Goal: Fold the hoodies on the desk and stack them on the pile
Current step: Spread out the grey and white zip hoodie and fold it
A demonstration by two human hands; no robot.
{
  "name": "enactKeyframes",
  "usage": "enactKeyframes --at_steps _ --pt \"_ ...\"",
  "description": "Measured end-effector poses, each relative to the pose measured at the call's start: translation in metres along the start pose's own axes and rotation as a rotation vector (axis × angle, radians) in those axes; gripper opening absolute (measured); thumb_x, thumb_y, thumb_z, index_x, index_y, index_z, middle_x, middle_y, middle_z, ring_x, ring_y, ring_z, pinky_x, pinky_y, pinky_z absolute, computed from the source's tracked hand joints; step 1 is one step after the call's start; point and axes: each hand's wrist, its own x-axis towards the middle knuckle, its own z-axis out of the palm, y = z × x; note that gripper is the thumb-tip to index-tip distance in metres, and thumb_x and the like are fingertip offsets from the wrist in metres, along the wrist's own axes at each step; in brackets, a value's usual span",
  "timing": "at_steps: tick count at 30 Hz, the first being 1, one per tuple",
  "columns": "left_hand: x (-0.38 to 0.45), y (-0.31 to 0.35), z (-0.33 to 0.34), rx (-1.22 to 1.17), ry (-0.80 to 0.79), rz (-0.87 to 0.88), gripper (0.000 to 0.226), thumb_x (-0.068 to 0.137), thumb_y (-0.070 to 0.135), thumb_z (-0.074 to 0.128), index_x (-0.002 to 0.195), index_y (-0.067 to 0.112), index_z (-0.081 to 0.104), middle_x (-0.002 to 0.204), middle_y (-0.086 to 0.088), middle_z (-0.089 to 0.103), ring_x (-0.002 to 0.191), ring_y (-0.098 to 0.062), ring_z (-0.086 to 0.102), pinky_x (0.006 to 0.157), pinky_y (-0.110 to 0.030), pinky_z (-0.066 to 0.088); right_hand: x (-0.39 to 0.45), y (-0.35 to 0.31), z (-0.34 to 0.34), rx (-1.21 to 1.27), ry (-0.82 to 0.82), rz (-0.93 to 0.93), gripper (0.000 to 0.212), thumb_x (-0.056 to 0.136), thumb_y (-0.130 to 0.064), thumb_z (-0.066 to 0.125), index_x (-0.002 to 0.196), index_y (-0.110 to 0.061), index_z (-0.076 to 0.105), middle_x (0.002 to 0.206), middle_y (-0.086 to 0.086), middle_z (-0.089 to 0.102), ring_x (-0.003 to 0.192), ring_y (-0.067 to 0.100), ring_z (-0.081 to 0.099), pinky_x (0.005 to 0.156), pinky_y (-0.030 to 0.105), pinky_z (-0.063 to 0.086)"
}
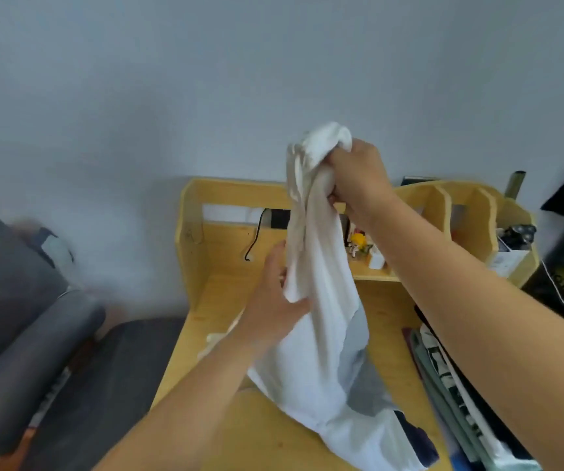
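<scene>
One white hoodie in hand, held up over the wooden desk. Long axis runs near vertical, leaning slightly: top end bunched high in front of the wall, lower end spreading out and trailing down toward the near edge of the desk. Which end is hood and which is hem: cannot tell, the cloth is too bunched.

Right hand: fingers curled tight round the upper bunch of the hoodie, a wad of fabric sticking out above the fist. Left hand: lower down, on the left side of the hanging cloth, thumb and fingers pinching a fold of it about midway along its length. Both forearms bare.

A grey panel shows on the right side of the hanging cloth; whether it is part of the same garment or a second one behind it, cannot tell. A scrap of pale cloth lies on the desk behind the left wrist.

One pile of folded garments at the right edge of the desk, partly under the right forearm; layers of green, white and dark print visible, count not readable.

Desk back: a shelf with upright dividers, three counted. One small yellow object on the shelf, one black cable hanging down. One grey sofa to the left of the desk.
</scene>
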Motion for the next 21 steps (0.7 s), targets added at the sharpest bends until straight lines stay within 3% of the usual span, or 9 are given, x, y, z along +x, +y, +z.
enactKeyframes --at_steps 2,4,6,9,12,14,16,18,21 --pt "-0.008 -0.033 0.010 0.050 0.017 -0.178 0.073 0.086 0.030 0.077 0.146 0.032 0.036 0.127 0.017 0.055 0.115 0.000 0.058 0.093 -0.027 0.054 0.003 -0.027 -0.003 0.113 -0.011 -0.023 0.013 0.092 -0.009 0.049 0.085 -0.005 0.060 0.061 0.007 0.048 0.050 0.017 0.041 0.047 0.025 0.030" --pt "-0.009 -0.049 0.002 0.054 0.023 -0.275 0.067 0.083 0.048 0.077 0.139 0.032 0.044 0.129 0.013 0.053 0.120 -0.009 0.057 0.092 -0.026 0.053 0.004 -0.054 -0.016 0.161 -0.038 -0.067 0.014 0.095 -0.012 0.054 0.082 -0.011 0.058 0.054 0.000 0.048 0.045 0.013 0.038 0.046 0.024 0.027" --pt "0.000 -0.043 -0.016 0.078 -0.033 -0.238 0.087 0.074 0.075 0.070 0.148 0.040 0.039 0.148 0.014 0.042 0.137 -0.013 0.045 0.113 -0.043 0.042 0.007 -0.078 -0.033 0.144 -0.045 -0.118 0.012 0.096 -0.017 0.058 0.085 -0.013 0.060 0.055 -0.002 0.049 0.045 0.012 0.038 0.047 0.025 0.028" --pt "0.025 0.003 -0.040 -0.067 -0.043 -0.041 0.106 0.066 0.092 0.059 0.156 0.050 0.022 0.162 0.023 0.027 0.148 -0.002 0.027 0.123 -0.041 0.022 0.012 -0.106 -0.054 0.142 -0.019 -0.169 0.012 0.097 -0.023 0.061 0.085 -0.018 0.062 0.057 -0.005 0.054 0.047 0.009 0.043 0.048 0.023 0.034" --pt "0.054 0.073 -0.052 -0.091 -0.155 0.070 0.084 0.078 0.081 0.062 0.151 0.048 0.036 0.159 0.019 0.040 0.146 -0.004 0.037 0.122 -0.040 0.023 0.017 -0.135 -0.072 0.222 -0.011 -0.199 0.020 0.098 -0.026 0.060 0.078 -0.023 0.059 0.055 -0.007 0.055 0.048 0.008 0.048 0.049 0.023 0.039" --pt "0.068 0.114 -0.049 -0.038 -0.271 0.102 0.061 0.088 0.059 0.069 0.140 0.028 0.056 0.142 0.007 0.062 0.133 -0.015 0.057 0.115 -0.041 0.039 0.021 -0.156 -0.080 0.194 0.024 -0.231 0.020 0.098 -0.028 0.061 0.078 -0.022 0.061 0.055 -0.007 0.058 0.049 0.008 0.055 0.054 0.024 0.046" --pt "0.077 0.148 -0.042 0.060 -0.377 0.064 0.045 0.091 0.034 0.076 0.131 0.020 0.063 0.127 0.000 0.072 0.119 -0.021 0.068 0.106 -0.042 0.051 0.029 -0.174 -0.088 0.216 0.030 -0.288 0.013 0.095 -0.030 0.066 0.087 -0.020 0.064 0.062 -0.004 0.062 0.058 0.012 0.058 0.064 0.029 0.049" --pt "0.082 0.172 -0.043 0.121 -0.398 0.054 0.044 0.086 0.019 0.081 0.127 0.015 0.065 0.122 -0.004 0.074 0.113 -0.024 0.071 0.102 -0.042 0.055 0.039 -0.189 -0.100 0.235 0.105 -0.320 0.013 0.092 -0.031 0.068 0.094 -0.018 0.067 0.072 0.003 0.065 0.065 0.019 0.059 0.066 0.037 0.052" --pt "0.084 0.188 -0.075 0.165 -0.326 0.076 0.056 0.067 0.030 0.091 0.116 0.012 0.072 0.115 -0.006 0.076 0.109 -0.026 0.072 0.096 -0.037 0.057 0.054 -0.201 -0.128 0.235 0.333 -0.305 0.018 0.088 -0.031 0.065 0.096 -0.016 0.071 0.085 0.009 0.073 0.071 0.023 0.064 0.064 0.042 0.057"
